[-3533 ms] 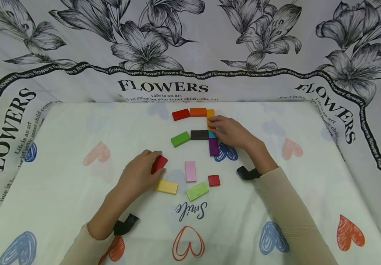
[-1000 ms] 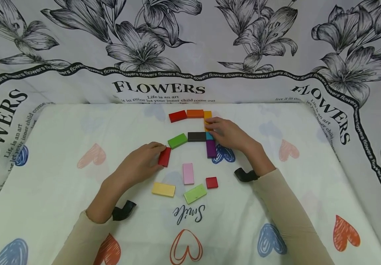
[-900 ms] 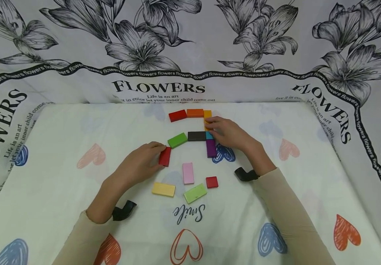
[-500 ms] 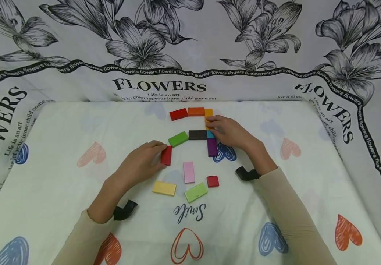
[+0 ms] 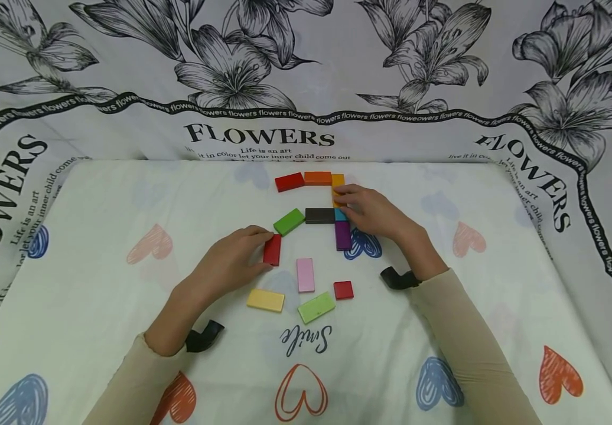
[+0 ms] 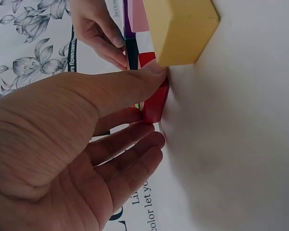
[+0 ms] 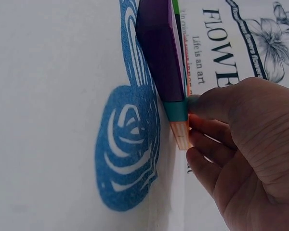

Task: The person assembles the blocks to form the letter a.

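Observation:
My left hand (image 5: 228,260) pinches a red rectangular block (image 5: 272,250) by its two ends, thumb nearest me and index finger at the far end. That block's far end sits just below the left end of a green block (image 5: 289,222). My right hand (image 5: 375,211) rests its fingertips on a yellow-orange block (image 5: 338,180) and a small blue block (image 5: 340,215); the right wrist view shows the thumb beside the teal-looking blue piece (image 7: 177,110). A purple block (image 5: 343,236), a black block (image 5: 319,216), an orange block (image 5: 318,178) and another red block (image 5: 289,182) adjoin in an angular row.
Nearer me lie a pink block (image 5: 305,275), a pale yellow block (image 5: 266,300), a light green block (image 5: 316,307) and a small red square block (image 5: 344,290). A white cloth (image 5: 380,366) printed with hearts covers the table; a floral cloth (image 5: 338,59) hangs behind.
Held by my left hand, the red block has moved up and right from beside the pale yellow block and turned more lengthwise, close below the green block. My right hand has stayed in place.

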Tool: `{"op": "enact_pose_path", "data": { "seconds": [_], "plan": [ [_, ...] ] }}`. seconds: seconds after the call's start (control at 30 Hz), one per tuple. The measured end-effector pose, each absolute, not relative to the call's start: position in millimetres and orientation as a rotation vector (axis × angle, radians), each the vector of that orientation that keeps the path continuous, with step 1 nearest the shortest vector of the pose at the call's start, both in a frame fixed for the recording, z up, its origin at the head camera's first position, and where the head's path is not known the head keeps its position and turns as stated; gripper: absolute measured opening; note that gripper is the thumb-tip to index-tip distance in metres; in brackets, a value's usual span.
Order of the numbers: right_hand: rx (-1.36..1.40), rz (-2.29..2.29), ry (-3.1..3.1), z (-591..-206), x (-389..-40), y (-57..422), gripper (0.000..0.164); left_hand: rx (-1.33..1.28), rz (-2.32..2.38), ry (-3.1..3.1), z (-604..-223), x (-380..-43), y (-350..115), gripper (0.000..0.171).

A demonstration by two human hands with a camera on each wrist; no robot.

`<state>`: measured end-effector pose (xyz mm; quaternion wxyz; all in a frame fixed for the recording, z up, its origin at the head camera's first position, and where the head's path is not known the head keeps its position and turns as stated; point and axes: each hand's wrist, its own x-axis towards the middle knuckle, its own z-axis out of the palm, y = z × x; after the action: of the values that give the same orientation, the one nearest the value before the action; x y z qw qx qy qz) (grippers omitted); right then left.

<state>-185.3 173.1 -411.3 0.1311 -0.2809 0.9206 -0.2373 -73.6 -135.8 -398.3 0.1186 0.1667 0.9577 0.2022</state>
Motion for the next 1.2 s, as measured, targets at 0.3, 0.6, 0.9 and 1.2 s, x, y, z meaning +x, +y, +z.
{"op": "enact_pose_path", "data": {
  "seconds": [0.3,0.6,0.9,1.2],
  "plan": [
    [-0.819,-0.703,2.681,-412.3,-186.4,172.1,0.041,0.449,0.561,2.844,-397.9,-69.4,-132.2,0.064],
    [-0.813,-0.698,2.689,-414.1,-187.3,173.4,0.042,0.446,0.554,2.874,-399.4,-67.5,-124.8,0.067],
    [-0.838,-0.704,2.694,-416.3,-187.3,175.5,0.041,0.466,0.537,2.892,-400.4,-67.5,-123.7,0.067],
    [-0.829,-0.712,2.691,-417.4,-186.9,175.6,0.041,0.465,0.533,2.889,-401.4,-67.7,-124.0,0.066]
  ]
}}
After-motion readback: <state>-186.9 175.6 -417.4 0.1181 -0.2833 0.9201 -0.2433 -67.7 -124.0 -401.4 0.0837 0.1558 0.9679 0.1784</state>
